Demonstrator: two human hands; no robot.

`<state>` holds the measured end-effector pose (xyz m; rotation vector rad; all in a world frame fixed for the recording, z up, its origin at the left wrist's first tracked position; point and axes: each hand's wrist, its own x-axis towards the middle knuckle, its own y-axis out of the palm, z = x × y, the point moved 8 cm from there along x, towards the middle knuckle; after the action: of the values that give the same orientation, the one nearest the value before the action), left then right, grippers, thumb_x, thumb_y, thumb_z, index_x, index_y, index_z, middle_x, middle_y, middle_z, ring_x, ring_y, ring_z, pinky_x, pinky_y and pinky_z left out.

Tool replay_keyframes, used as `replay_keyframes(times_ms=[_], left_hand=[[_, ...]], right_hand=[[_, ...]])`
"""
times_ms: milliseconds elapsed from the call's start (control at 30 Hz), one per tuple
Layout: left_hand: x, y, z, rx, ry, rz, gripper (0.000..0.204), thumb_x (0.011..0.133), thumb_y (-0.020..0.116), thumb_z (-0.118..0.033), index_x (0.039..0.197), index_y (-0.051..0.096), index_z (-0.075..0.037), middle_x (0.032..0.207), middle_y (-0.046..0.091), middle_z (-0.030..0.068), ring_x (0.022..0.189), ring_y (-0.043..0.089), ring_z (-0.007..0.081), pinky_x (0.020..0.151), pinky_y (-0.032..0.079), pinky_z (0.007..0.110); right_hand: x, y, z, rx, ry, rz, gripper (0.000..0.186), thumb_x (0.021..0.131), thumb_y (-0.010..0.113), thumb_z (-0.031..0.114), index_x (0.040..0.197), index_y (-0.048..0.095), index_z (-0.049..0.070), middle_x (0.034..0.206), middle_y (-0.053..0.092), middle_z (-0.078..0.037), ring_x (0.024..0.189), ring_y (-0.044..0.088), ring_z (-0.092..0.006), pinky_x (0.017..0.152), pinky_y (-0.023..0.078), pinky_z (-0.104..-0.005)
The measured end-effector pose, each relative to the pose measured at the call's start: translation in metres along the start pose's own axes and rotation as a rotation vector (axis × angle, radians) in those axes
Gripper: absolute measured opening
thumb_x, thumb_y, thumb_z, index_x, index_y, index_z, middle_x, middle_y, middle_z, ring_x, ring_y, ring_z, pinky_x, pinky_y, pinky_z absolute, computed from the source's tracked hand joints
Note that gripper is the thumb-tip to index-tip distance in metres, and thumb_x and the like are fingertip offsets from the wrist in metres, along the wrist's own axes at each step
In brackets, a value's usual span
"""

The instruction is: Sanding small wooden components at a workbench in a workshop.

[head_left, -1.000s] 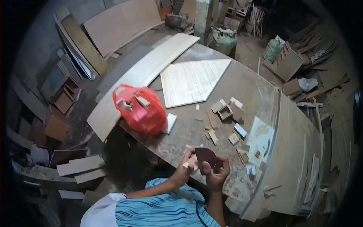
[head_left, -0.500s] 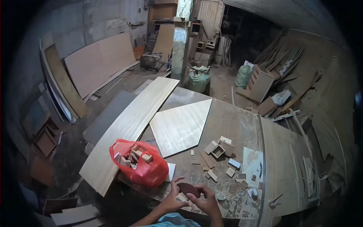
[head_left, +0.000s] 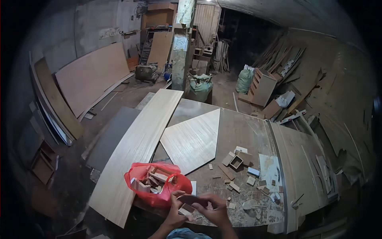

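Note:
Close to my body, over the near edge of the workbench (head_left: 254,217), both my hands are together. My right hand (head_left: 217,210) grips a thin, dark reddish-brown sandpaper disc (head_left: 192,200), its thumb on the near face. My left hand (head_left: 173,215) is closed round a small pale wooden block (head_left: 185,210) just below the disc, and its upper fingers touch the disc's left edge. The fingers behind the disc are hidden. Just beyond my left hand stands a red plastic bag (head_left: 157,199), open at the top, filled with small wooden pieces (head_left: 153,180).
A long pale board (head_left: 137,139) lies along the bench's left side, beside a pale angular panel (head_left: 193,141). To the right are a small open wooden box (head_left: 236,161), several loose blocks (head_left: 234,187) and a round pale lid-like thing (head_left: 248,204). A concrete post (head_left: 179,59) rises beyond.
My view has shifted, so the bench and bag sit lower and a little to the right. The disc is tilted flatter, and both hands still hold their things close together.

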<state>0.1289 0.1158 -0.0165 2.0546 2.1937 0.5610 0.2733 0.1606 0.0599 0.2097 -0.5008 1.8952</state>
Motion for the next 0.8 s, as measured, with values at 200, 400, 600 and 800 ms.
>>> replay_keyframes(times_ms=[200,400,600,800], left_hand=[[-0.001,-0.019,0.005,-0.035,-0.095,0.026,0.126,0.049,0.098,-0.050,0.140,0.019,-0.012,0.123,0.055,0.0130,0.116,0.059,0.0242,0.099,0.049,0.036],[0.002,-0.014,-0.002,-0.122,-0.108,0.034,0.129,0.056,0.095,-0.053,0.142,0.010,-0.007,0.128,0.052,0.0147,0.113,0.061,0.0236,0.100,0.049,0.036],[-0.001,-0.018,-0.006,-0.123,-0.156,0.039,0.124,0.055,0.096,-0.049,0.140,0.014,-0.010,0.124,0.056,0.0147,0.114,0.062,0.0238,0.098,0.051,0.036],[-0.004,-0.028,0.002,-0.042,-0.113,0.047,0.124,0.056,0.093,-0.058,0.139,0.013,-0.011,0.122,0.058,0.0174,0.117,0.061,0.0271,0.097,0.051,0.036]], right_hand=[[0.000,-0.003,-0.016,-0.184,0.154,-0.193,0.027,0.078,0.087,0.015,0.096,0.070,0.003,0.087,0.067,-0.004,0.076,0.059,-0.0095,0.067,0.047,-0.0251],[-0.002,0.024,0.005,-0.071,0.058,-0.106,0.026,0.078,0.087,0.015,0.093,0.068,0.003,0.083,0.066,-0.002,0.073,0.058,-0.0091,0.064,0.047,-0.0243],[-0.003,0.026,0.014,-0.047,0.057,-0.086,0.025,0.078,0.087,0.015,0.092,0.070,0.004,0.085,0.067,-0.003,0.069,0.055,-0.0084,0.062,0.044,-0.0242],[-0.003,0.013,-0.014,-0.189,0.076,-0.204,0.026,0.077,0.087,0.018,0.092,0.071,0.005,0.082,0.065,-0.002,0.067,0.055,-0.0090,0.058,0.042,-0.0247]])
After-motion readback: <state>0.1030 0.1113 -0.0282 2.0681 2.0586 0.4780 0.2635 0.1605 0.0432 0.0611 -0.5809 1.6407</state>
